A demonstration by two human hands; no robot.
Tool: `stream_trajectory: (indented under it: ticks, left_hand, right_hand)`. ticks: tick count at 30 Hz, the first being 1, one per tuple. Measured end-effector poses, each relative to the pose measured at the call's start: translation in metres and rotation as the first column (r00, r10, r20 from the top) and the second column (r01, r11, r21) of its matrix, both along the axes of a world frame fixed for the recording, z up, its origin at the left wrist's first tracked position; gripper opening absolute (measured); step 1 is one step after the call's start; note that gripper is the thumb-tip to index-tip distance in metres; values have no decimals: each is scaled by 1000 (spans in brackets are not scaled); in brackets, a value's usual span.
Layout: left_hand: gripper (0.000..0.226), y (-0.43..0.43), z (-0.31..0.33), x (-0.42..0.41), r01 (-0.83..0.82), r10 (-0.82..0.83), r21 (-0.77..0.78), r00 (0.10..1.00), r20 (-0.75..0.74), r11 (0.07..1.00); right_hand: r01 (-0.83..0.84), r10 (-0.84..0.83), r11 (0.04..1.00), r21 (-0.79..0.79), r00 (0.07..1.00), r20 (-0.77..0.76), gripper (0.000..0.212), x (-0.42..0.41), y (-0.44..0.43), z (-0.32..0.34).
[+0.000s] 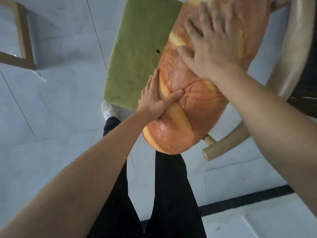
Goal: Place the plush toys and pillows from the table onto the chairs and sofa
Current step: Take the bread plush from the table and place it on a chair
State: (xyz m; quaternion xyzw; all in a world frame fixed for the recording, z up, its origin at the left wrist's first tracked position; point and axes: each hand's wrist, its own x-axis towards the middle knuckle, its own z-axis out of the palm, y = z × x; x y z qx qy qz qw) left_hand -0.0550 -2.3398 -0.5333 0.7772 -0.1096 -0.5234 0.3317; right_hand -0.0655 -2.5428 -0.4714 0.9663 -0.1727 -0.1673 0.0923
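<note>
A long bread-shaped plush pillow [193,117], orange-brown with pale yellow stripes, lies slanted across a chair with a green seat cushion [137,48]. Its near end hangs past the seat's front edge. My left hand [154,98] grips the pillow's left side, fingers along the edge and thumb pressed into the top. My right hand [211,47] lies flat on the pillow's upper part with fingers spread straight. The pillow's far end runs out of the frame at the top.
The chair's curved tan wooden armrest and back [289,66] wrap round the right side, with a rail end [208,152] sticking out toward me. Another wooden chair [22,40] stands at the far left. My legs and a white shoe [109,109] stand on pale floor tiles.
</note>
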Motion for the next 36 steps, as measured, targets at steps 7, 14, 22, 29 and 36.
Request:
stream_trajectory:
  ticks: [7,14,22,29,36]
  left_hand:
    - [84,20,21,-79,-125,109,60,969,224,990]
    - [78,34,10,-93,-92,70,116,982,177,989]
    - [74,41,26,-136,-201,186,222,979,87,954]
    - [71,34,12,-134,-167,160,263,986,47,950]
    - [70,44,28,-101,-92,81,231,995,55,969]
  right_hand:
    - [18,-15,1000,24,995,-101,78,4,-4,-4]
    - [37,-33,997,65,998,-57,74,10,13,-7]
    - [-193,227,972,134,919,-322,76,-35,34,-30]
    - [139,-140,990,-14,977,-163,93,-62,34,0]
    - [148,-134,988,33,954,-269,93,-30,32,-8]
